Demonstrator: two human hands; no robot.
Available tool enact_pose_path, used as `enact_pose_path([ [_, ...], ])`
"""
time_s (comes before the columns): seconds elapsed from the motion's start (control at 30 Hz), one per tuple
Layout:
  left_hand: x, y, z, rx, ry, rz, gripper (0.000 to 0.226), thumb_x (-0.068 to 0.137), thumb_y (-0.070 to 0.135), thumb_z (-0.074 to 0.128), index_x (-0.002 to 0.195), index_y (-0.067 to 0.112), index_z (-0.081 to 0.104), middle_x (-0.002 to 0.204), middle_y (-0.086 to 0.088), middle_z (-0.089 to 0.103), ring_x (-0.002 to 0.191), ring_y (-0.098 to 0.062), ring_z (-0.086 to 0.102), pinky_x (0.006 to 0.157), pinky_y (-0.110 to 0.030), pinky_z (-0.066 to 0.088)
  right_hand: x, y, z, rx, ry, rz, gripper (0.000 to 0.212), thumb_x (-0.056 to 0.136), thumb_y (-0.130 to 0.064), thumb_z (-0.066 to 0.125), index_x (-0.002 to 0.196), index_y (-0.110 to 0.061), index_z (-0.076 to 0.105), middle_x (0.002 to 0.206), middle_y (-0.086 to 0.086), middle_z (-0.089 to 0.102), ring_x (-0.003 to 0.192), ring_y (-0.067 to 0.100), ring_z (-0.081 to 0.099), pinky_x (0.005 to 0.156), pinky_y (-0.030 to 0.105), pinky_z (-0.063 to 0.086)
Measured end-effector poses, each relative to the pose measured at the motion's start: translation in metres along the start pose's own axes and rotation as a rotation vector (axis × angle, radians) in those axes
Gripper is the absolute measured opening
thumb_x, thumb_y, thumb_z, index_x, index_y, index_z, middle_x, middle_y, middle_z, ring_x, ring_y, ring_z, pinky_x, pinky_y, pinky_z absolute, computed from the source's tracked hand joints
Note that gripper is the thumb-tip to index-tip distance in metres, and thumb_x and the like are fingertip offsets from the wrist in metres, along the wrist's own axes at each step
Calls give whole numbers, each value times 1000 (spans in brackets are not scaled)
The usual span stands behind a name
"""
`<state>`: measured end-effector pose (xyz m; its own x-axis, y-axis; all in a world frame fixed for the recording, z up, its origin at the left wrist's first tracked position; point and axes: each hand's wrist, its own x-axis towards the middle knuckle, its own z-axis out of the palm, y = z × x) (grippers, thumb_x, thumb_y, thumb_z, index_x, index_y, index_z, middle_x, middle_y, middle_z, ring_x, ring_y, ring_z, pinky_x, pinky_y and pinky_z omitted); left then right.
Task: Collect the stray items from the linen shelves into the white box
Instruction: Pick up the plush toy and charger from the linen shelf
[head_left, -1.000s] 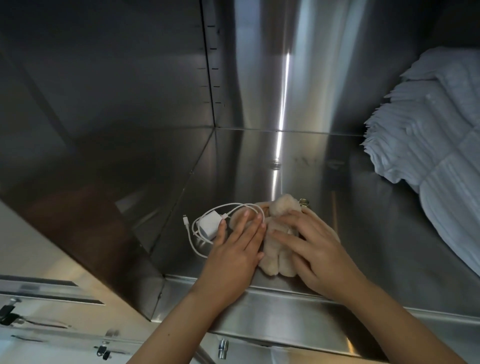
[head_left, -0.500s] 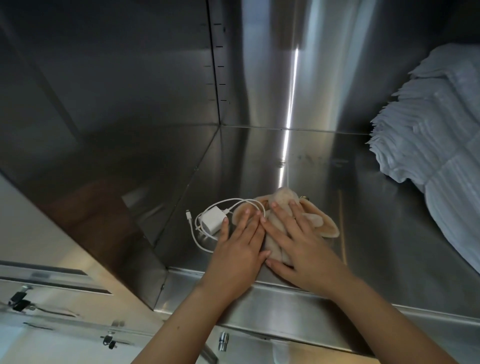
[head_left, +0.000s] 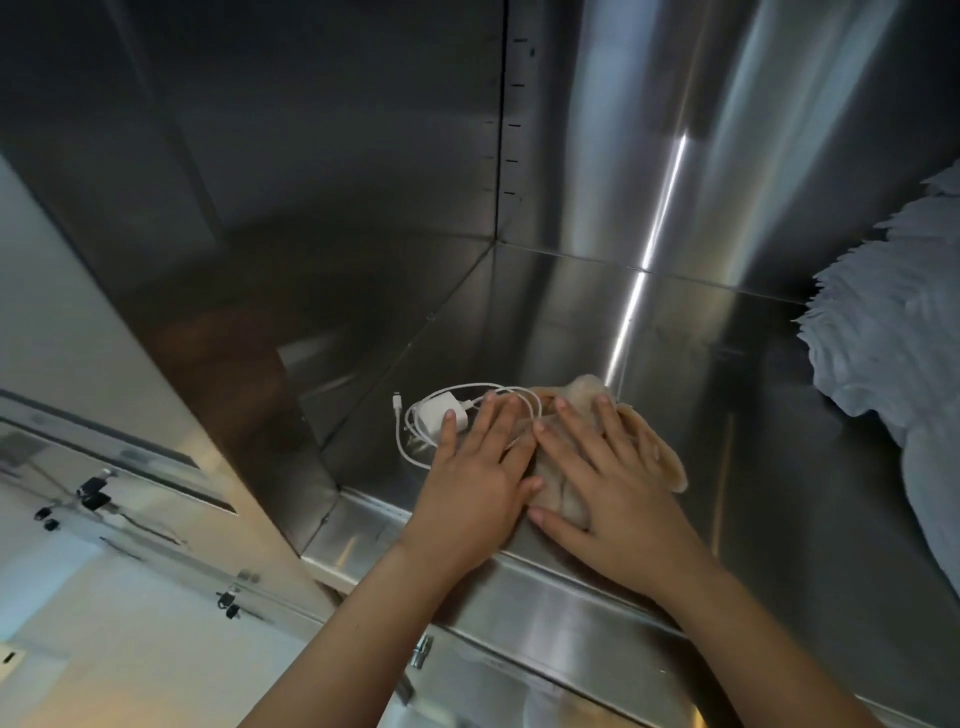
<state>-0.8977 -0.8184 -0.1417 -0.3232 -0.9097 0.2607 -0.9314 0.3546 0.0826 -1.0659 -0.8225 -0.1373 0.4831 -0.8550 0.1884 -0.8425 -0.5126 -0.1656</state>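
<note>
- Stainless steel shelf compartment (head_left: 753, 415), shiny floor, left side wall (head_left: 311, 260) and back wall (head_left: 727, 130) also steel; bright light streak runs down the back wall onto the floor.
- Compartment holds three things: charger, plush toy, linens.
- White charger brick (head_left: 435, 418) lies on the shelf floor near the front-left corner, its white cable (head_left: 410, 457) looped loosely around it, connector end pointing toward the left wall.
- Beige plush toy (head_left: 660, 457) lies flat on the floor just right of the charger, touching the cable loop; floppy ear sticks out to the right, near the front lip (head_left: 545, 597).
- Stack of white folded linens (head_left: 883, 353) at the far right of the same compartment, well apart from the toy, folded edges facing left.
- Left hand (head_left: 475, 483): flat, fingers straight and together, laid over the cable loop and the toy's left edge; thumb tip touches the charger brick. Nothing gripped.
- Right hand (head_left: 618, 499): flat, fingers spread wide, palm down on the plush toy, covering most of its body. Nothing gripped.
- Hands sit side by side, index sides almost touching.
- Both forearms reach in over the front lip from below.
- Lower left, outside the compartment: pale panel with small dark latches (head_left: 93, 493); detail blurry.
</note>
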Motion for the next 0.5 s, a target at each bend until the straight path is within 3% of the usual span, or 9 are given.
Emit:
enact_pose_path([
  [0.07, -3, 3, -7, 1, 17, -39, 56, 98, 36, 36, 147, 17, 20, 156, -9, 7, 143, -28, -5, 111, -49, -6, 0, -2, -3, 15, 15, 5, 70, 86, -66, 32, 135, -46, -14, 141, -23, -30, 135, 10, -31, 107, 34, -23],
  [0.13, -10, 6, -17, 10, 58, -60, 55, 91, 29, 55, 140, 10, 38, 149, -18, 30, 139, -37, 21, 108, -58, 13, -1, -7, -6, 37, 42, -6, 69, 88, -62, 37, 140, -42, -4, 143, -20, -21, 137, 10, -24, 109, 35, -18],
  [0.23, -27, 9, -24, 45, 207, -98, 44, 78, 20, 71, 118, 4, 61, 126, -23, 57, 119, -41, 51, 91, -64, 36, -3, -20, -15, 89, 148, -58, 63, 85, -42, 60, 141, -24, 36, 151, -4, 23, 139, 17, 8, 110, 39, 1],
  [0.27, -34, 10, -27, 65, 231, -114, 38, 82, 21, 64, 116, 4, 63, 124, -22, 58, 117, -40, 52, 89, -63, 38, -4, -27, -18, 92, 187, -87, 60, 81, -34, 67, 135, -18, 46, 146, 4, 38, 137, 23, 21, 109, 42, 8],
  [0.33, -49, 10, -34, 85, 262, -138, 38, 86, 23, 49, 116, 4, 63, 125, -21, 58, 118, -39, 52, 90, -62, 39, -5, -41, -19, 74, 227, -126, 58, 77, -25, 73, 130, -13, 52, 137, 11, 49, 131, 32, 37, 106, 45, 15],
  [0.5, -96, 3, -53, 120, 327, -223, 43, 76, 15, 72, 117, 5, 63, 128, -19, 56, 123, -37, 47, 98, -58, 29, -9, -86, -20, 88, 227, -194, 54, 80, -25, 70, 130, -14, 53, 138, 9, 48, 132, 32, 38, 104, 53, 29],
])
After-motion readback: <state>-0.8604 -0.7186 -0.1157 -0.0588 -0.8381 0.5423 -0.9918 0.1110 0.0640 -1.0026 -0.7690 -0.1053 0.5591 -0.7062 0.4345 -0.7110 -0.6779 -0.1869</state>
